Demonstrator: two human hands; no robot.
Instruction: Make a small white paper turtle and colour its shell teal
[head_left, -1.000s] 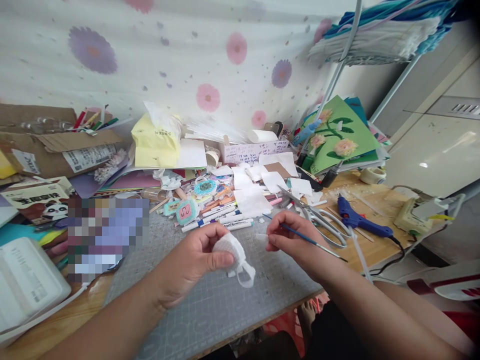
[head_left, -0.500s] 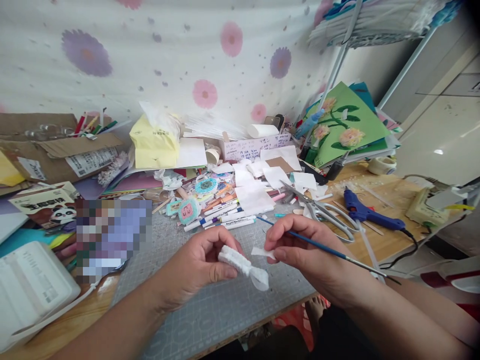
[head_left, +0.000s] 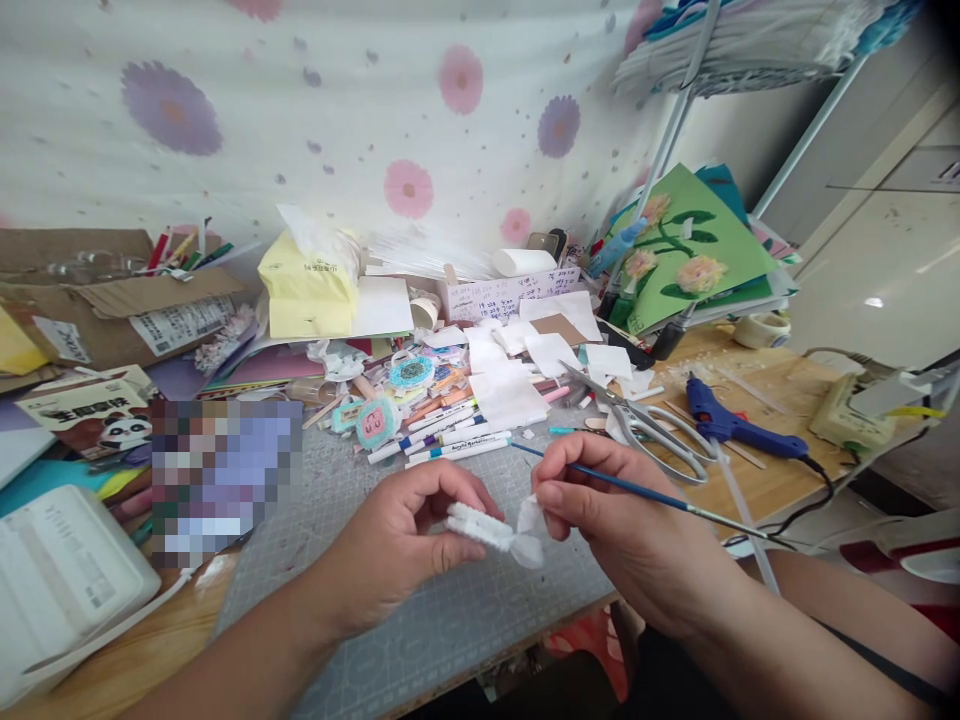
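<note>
Our left hand [head_left: 409, 545]: thumb and fingers clamped on the white padded piece [head_left: 480, 527].
White padded piece: over the grey cutting mat [head_left: 390, 640], edge-on, whereas a second ago we saw its flat face; long axis crosswise, dipping rightward, loop [head_left: 527, 553] pointing right.
White strip [head_left: 528, 514]: apart from the loop earlier, now overlapping it in our view.
Our right hand [head_left: 596, 500]: fingertips pinched on the strip, blue paintbrush [head_left: 637, 486] also held.

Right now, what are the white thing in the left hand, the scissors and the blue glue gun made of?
White thing: maybe fabric or paper, matte; its sides look bumpy, its loop thin.
Scissors: probably smooth metal, silvery and shiny.
Blue glue gun: likely smooth plastic, evenly coloured, moulded-looking.
</note>
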